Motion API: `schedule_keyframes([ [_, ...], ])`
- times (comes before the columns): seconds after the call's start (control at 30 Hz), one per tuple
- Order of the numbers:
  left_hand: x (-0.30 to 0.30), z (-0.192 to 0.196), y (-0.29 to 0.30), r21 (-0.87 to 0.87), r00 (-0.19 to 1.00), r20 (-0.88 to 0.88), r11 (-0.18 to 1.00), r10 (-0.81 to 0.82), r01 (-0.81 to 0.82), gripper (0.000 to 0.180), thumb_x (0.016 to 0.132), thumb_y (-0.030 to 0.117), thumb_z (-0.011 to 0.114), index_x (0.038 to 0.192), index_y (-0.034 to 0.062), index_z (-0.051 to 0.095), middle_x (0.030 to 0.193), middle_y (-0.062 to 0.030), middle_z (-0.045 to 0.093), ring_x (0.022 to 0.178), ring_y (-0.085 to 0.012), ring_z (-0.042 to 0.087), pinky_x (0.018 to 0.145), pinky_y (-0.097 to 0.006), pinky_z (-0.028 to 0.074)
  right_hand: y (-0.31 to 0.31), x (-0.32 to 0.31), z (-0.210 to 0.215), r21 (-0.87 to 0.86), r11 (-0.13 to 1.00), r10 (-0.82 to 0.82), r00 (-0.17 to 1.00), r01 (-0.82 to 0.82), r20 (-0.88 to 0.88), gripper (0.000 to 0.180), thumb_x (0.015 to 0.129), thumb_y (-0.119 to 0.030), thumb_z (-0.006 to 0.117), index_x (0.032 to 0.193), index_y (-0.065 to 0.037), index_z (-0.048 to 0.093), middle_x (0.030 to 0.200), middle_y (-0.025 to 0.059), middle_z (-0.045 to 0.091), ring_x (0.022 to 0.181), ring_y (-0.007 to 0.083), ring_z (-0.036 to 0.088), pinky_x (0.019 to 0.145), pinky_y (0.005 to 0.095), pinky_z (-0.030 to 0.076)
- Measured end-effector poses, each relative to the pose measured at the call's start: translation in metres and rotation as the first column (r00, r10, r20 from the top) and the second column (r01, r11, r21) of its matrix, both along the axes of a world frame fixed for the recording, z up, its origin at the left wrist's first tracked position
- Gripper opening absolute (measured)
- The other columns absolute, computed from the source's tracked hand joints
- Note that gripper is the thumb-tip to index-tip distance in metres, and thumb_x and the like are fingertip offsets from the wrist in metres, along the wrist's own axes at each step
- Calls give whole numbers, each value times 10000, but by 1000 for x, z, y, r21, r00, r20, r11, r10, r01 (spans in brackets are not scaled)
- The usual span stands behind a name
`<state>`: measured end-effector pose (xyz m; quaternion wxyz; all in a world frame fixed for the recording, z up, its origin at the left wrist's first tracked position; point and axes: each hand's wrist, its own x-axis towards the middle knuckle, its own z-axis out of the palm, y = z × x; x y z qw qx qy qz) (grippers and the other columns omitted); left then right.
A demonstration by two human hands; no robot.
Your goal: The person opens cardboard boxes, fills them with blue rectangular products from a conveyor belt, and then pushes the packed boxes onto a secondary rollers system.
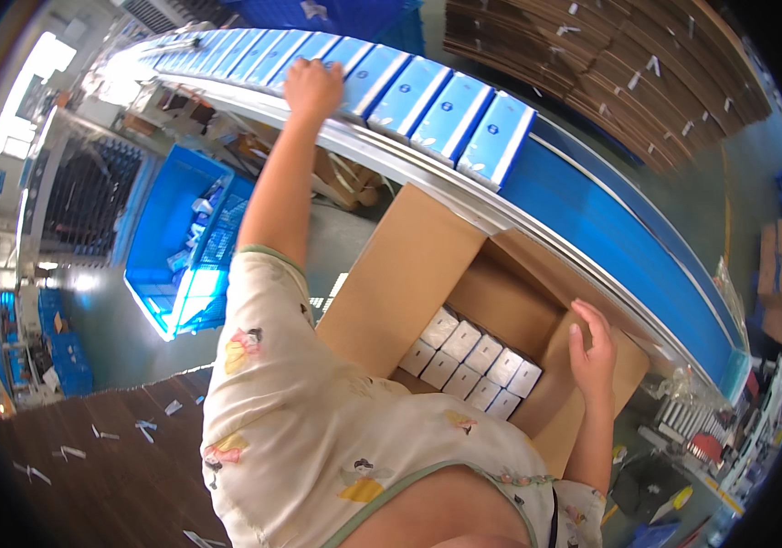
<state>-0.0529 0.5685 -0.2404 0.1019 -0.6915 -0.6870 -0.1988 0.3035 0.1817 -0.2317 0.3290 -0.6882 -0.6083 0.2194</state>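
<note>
A row of blue-and-white packs [447,107], seemingly tissue packs, stands side by side on a conveyor. My left hand [314,88] reaches over the row, its slightly bent fingers resting on the pack tops; its fingertips are partly hidden. In front of me is an open cardboard box [402,274] with its flaps spread. Several white-ended packs [472,351] lie in rows inside it. My right hand [596,345] is raised at the box's right flap, fingers stretched out and nothing in them. Whether it touches the cardboard I cannot tell.
The blue conveyor belt [610,219] runs past the box's far side, edged by a metal rail [391,157]. A blue crate [155,251] holding loose packs stands at the left. Stacked flat cardboard [592,68] rises beyond the conveyor. Brown boards [108,457] lie at the lower left.
</note>
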Motion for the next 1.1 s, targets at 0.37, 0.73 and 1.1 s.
schedule_keyframes([
  [0.37, 102, 30, -36, -487, 789, 574, 684, -218, 543, 883, 673, 625, 605, 1251, -7, 391, 1073, -212, 564, 973, -320, 573, 853, -367, 453, 126, 53, -12, -2, 957, -280, 926, 289, -255, 572, 809, -257, 613, 1241, 32, 374, 1119, 178, 535, 999, 213, 530, 847, 297, 409],
  [0.73, 148, 37, -100, -193, 664, 647, 761, -377, 619, 1077, 513, 642, 714, 1277, -16, 335, 1169, -250, 494, 1028, -358, 538, 892, -379, 420, 117, 72, 22, 143, 924, -273, 875, 353, -399, 552, 738, -219, 707, 1167, 17, 452, 1097, 84, 532, 976, 143, 495, 882, 262, 366],
  [1.1, 138, 47, -322, -291, 632, 651, 630, -420, 719, 992, 607, 473, 756, 1308, 14, 225, 962, -236, 581, 882, -341, 608, 755, -375, 492, -127, 40, 9, -71, 863, -464, 729, 500, -503, 722, 668, -214, 747, 1236, 10, 362, 1142, 123, 476, 1018, 193, 489, 872, 316, 400],
])
